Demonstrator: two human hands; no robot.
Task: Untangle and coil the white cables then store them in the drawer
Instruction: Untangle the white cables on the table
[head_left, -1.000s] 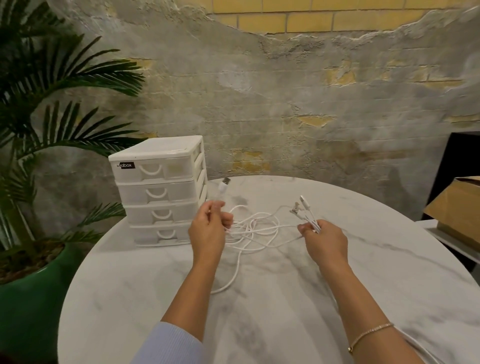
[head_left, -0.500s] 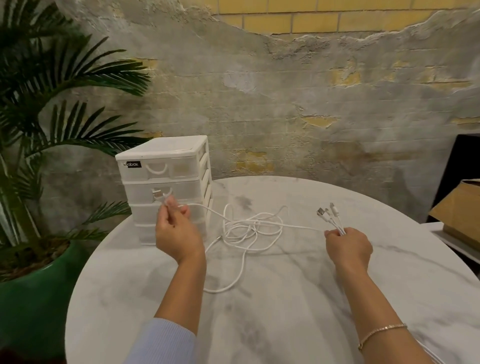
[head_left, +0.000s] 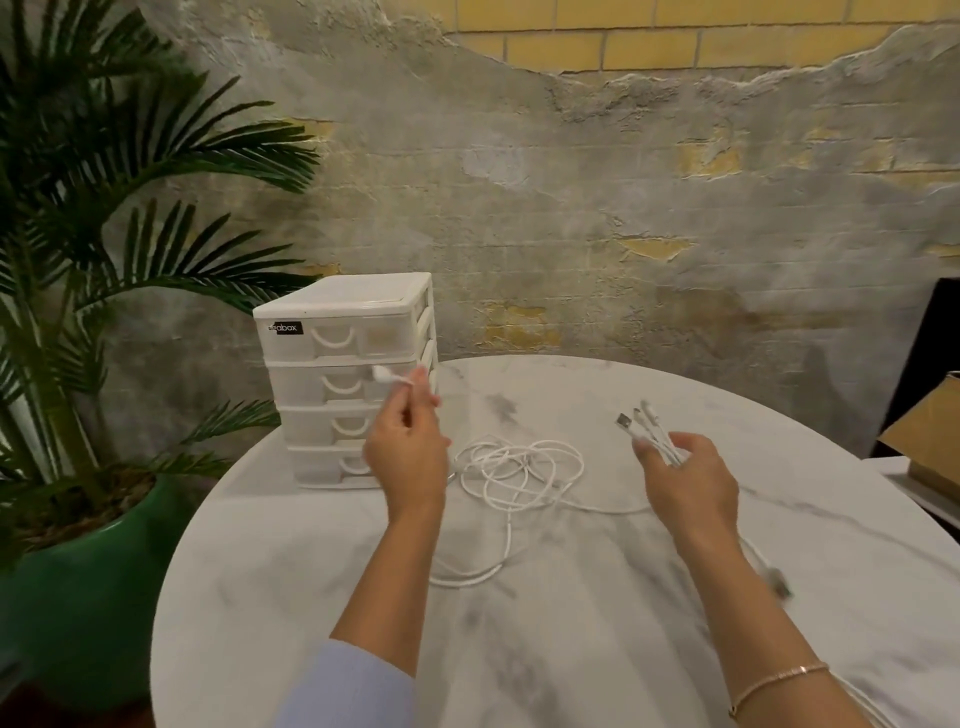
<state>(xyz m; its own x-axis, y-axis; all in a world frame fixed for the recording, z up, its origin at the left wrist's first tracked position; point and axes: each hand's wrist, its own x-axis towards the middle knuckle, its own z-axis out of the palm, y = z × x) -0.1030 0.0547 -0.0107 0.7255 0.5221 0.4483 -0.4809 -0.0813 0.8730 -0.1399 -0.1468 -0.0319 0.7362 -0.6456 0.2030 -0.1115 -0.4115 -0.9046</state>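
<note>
Comparing against half a second ago, I see the left hand (head_left: 408, 447) has moved right, inward from the drawer front, and now sits at ten o'clock of the tangle, pinching one white connector end (head_left: 387, 375) raised in front of the second drawer. The right hand (head_left: 685, 475) has loosened: its fingers are spread wider than before, yet a bundle of cable ends (head_left: 641, 426) is held between them, plugs pointing up toward eleven o'clock. The white cables (head_left: 519, 467) have gone slack, lying as loose overlapping loops on the table between the two hands, with one long strand trailing down toward six o'clock.

The round marble table (head_left: 597, 623) carries the white drawer unit (head_left: 348, 374) at its ten o'clock edge; all four drawers look closed. Behind it is a patchy plastered wall (head_left: 571, 208) with yellow brick showing through. A palm in a green pot (head_left: 78, 582) stands at nine o'clock, and a cardboard box (head_left: 930, 441) at three o'clock (cut off by the frame edge).

The connector in the left hand is motion-blurred, so I cannot tell its type. A blurred plug (head_left: 777, 581) lies just right of the right forearm.
</note>
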